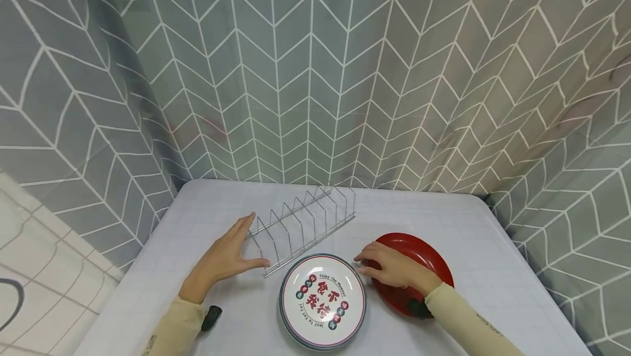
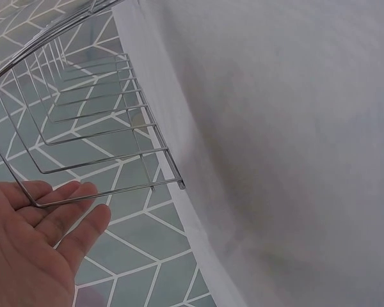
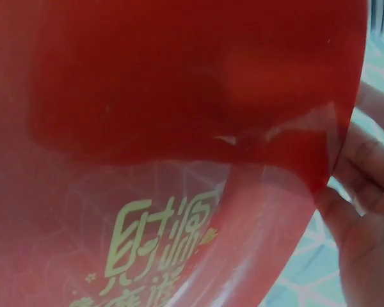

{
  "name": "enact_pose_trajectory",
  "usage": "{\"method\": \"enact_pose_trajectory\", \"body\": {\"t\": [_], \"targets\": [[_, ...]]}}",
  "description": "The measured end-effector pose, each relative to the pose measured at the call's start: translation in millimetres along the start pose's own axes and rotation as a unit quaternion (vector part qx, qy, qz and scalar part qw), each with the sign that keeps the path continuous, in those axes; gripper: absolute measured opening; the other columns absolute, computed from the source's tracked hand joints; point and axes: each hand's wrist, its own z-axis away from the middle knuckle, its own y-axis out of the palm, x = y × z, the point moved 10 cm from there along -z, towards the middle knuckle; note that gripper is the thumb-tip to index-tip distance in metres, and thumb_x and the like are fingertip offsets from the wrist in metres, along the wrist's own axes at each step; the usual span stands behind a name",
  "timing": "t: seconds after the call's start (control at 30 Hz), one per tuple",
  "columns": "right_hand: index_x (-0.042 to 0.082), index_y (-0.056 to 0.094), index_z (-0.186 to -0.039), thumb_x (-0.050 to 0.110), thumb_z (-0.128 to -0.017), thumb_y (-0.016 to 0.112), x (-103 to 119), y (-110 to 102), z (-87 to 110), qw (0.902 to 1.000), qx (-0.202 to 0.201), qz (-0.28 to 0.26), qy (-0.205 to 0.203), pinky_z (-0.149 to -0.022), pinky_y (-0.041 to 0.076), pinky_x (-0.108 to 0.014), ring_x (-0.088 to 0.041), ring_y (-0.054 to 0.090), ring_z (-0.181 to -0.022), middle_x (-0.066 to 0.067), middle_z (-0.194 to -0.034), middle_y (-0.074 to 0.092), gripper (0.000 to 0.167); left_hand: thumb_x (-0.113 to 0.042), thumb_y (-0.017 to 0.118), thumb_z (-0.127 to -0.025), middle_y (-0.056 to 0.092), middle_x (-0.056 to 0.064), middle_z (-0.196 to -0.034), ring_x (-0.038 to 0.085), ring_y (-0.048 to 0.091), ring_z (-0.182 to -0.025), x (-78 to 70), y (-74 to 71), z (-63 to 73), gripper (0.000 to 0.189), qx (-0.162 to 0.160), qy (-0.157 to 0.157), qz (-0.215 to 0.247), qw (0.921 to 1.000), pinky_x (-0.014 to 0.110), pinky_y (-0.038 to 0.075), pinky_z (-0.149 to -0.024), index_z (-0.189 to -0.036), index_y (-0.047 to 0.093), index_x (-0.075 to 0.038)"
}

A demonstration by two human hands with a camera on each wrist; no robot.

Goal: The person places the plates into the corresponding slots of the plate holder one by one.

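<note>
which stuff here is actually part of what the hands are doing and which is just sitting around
In use:
- wire dish rack, with the left hand open against its near end
- red plate, its near-left rim gripped by the right hand
- white plates with red lettering, stacked between the hands, not touched

Just there:
- grey patterned curtain
- white table

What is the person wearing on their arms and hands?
Both arms wear long pale cream sleeves, the left sleeve and the right sleeve. A small black device sits at each wrist, the left and the right. The left hand and right hand are bare, without gloves.
</note>
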Motion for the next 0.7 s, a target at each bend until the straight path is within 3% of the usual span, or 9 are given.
{"method": "enact_pose_trajectory", "body": {"t": [0.23,0.47,0.6,0.7], "targets": [[0.015,0.071,-0.115,0.038,-0.095,0.061,-24.2,-12.3,9.6,0.9999,0.002,0.015,-0.006,-0.101,0.050,-0.052,-0.025,0.058,-0.115,-0.001,-0.118,0.066,0.032,-0.068,0.077,-0.067,0.034,0.024,-0.154,0.042,0.039,-0.139,-0.6,0.9,-0.5,0.122,-0.001,0.000,0.003,1.0000,0.060,0.042,-0.107,-0.156,0.021,-0.006],[0.018,0.074,-0.104,0.029,-0.095,0.064,-41.3,-27.0,13.5,0.9982,-0.013,0.055,-0.018,-0.094,0.055,-0.044,-0.017,0.063,-0.100,0.008,-0.101,0.069,0.018,-0.073,0.073,-0.067,0.034,0.024,-0.154,0.042,0.039,-0.139,-0.4,1.5,-0.4,0.124,0.000,0.003,0.002,1.0000,0.059,0.042,-0.107,-0.156,0.021,-0.005],[0.014,0.074,-0.108,0.031,-0.093,0.066,-31.4,-27.9,11.3,0.9972,-0.049,0.052,0.022,-0.100,0.052,-0.050,-0.025,0.062,-0.111,0.001,-0.107,0.071,0.024,-0.073,0.073,-0.067,0.035,0.023,-0.154,0.041,0.040,-0.139,-0.7,-0.1,-0.6,0.123,-0.004,0.007,0.002,1.0000,0.059,0.043,-0.107,-0.156,0.021,-0.005],[0.011,0.069,-0.120,0.032,-0.093,0.066,-14.2,-15.6,6.6,0.9965,-0.070,0.001,0.047,-0.096,0.055,-0.047,-0.026,0.062,-0.110,-0.002,-0.108,0.070,0.034,-0.075,0.072,-0.067,0.034,0.023,-0.155,0.041,0.039,-0.139,-0.2,1.0,-0.7,0.124,-0.001,0.005,0.001,1.0000,0.059,0.043,-0.107,-0.156,0.020,-0.006]]}}
